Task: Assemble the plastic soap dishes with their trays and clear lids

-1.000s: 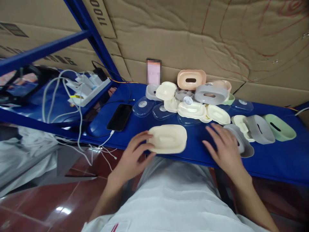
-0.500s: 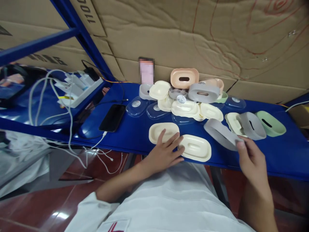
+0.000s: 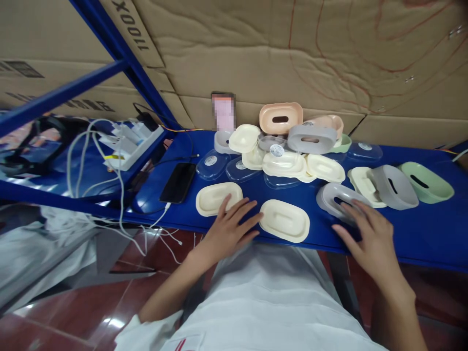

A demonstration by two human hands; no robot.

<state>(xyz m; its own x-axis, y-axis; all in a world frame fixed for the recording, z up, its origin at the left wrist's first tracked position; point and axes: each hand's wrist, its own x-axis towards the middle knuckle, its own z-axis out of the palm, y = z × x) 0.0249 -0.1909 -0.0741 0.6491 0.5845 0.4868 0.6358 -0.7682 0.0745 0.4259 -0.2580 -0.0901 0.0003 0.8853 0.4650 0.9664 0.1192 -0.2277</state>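
Fingers spread, my left hand rests over the near edge of a cream oval plastic piece lying on the blue table. A second cream oval piece lies just right of its fingertips. My right hand is open above a grey oval soap-dish-like shell with a slot, its fingers over the right part of it. Whether those fingers touch the shell I cannot tell. Right of that shell stand a cream insert, another grey slotted shell and a green slotted shell.
A pile of cream pieces, clear lids, grey and peach shells fills the back. On the left lie a black phone on a cable and a power strip. Another phone leans on the cardboard.
The grey shell, tilted up in my right hand before, now lies flat, and that hand has opened. My left hand and the left cream piece have shifted left, widening the gap between the cream pieces.
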